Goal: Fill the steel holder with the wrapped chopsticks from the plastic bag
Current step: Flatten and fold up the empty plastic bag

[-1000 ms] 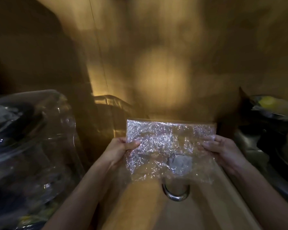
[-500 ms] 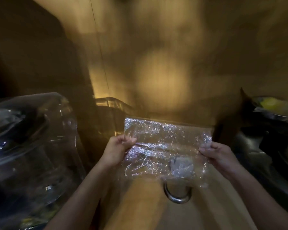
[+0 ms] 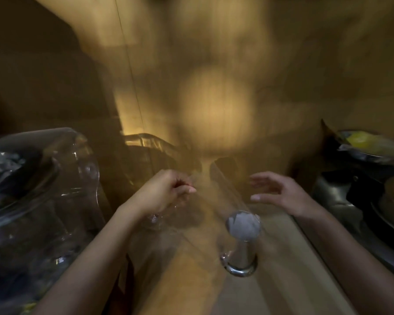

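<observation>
Nearest the viewer, the steel holder (image 3: pixel 242 245) stands upright on the wooden counter (image 3: pixel 182 280), its mouth filled with pale, blurred contents that cannot be identified with certainty. Two bare forearms enter from the lower corners and converge above the counter beyond the holder.

The left hand (image 3: pixel 166 193) is curled into a loose fist, thumb laid forward over the bent fingers, wrist slightly flexed downward. A faint, motion-smeared film of clear plastic bag (image 3: pixel 166 220) hangs under and in front of this hand; the hand appears to pinch it, though the blur prevents a firm reading of the contact.

The right hand (image 3: pixel 279 193) is spread open, palm facing inward toward the left, fingers extended and separated, thumb held below them. It holds nothing and touches nothing visible, hovering above the counter just beyond and to the right of the holder.

To the left lies a large clear plastic container (image 3: pixel 37 192); to the right, dark metal dishes (image 3: pixel 373 201) with a yellow item (image 3: pixel 362 139). The lit wooden wall (image 3: pixel 214 87) behind is heavily blurred.
</observation>
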